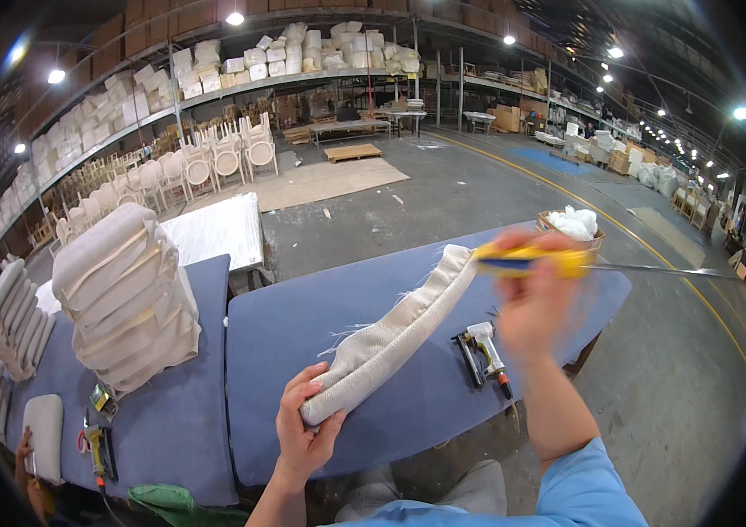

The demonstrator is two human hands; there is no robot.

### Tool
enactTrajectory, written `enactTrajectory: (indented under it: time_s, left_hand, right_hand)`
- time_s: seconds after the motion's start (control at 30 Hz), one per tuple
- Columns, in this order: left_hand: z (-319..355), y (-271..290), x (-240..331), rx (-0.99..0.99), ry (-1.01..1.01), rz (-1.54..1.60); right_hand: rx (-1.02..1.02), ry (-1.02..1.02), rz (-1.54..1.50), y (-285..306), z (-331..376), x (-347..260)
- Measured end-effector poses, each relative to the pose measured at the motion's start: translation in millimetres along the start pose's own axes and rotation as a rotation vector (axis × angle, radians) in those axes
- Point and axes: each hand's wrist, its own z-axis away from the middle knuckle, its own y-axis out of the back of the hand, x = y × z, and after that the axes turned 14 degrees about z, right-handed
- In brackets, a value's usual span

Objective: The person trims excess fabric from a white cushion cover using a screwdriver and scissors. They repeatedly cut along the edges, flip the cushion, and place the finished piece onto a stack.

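Observation:
An off-white fabric-covered cushion pad [395, 347], long and narrow as seen edge-on, is held tilted above the blue table. Frayed threads and a loose fabric flap run along its upper side. My left hand [307, 430] grips its near end, thumb on one side and fingers on the other. By its far end my right hand [535, 303], blurred by motion, is closed round a yellow-handled tool [566, 263]. A long thin metal shaft or blade stretches right from that handle. Whether the tool touches the fabric I cannot tell.
A staple gun [482, 353] with a hose lies on the blue table [302, 325]. Behind it stands a tub of white stuffing [573, 224]. Leftward are stacked cushion pads [127, 299], another staple gun [101, 452] and another person's hand [24, 452] by a pad.

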Motion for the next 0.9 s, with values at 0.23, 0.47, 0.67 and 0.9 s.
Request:
enactTrajectory:
  time_s: [0.23, 0.47, 0.67, 0.9]
  left_hand:
    - [-1, 7, -4, 0.055, -0.058, -0.06]
    - [-8, 5, -5, 0.061, -0.089, -0.075]
    - [-8, 2, -5, 0.053, -0.081, -0.09]
    - [-5, 5, -10, 0.06, -0.04, -0.069]
  right_hand:
    - [-0.13, -0.369, -0.237, -21, 4, -23]
    - [-0.407, -0.386, -0.191, -54, 38, -29]
    - [-0.462, -0.077, 0.058, -71, 45, -24]
    - [-0.446, -0.113, -0.119, -78, 46, -29]
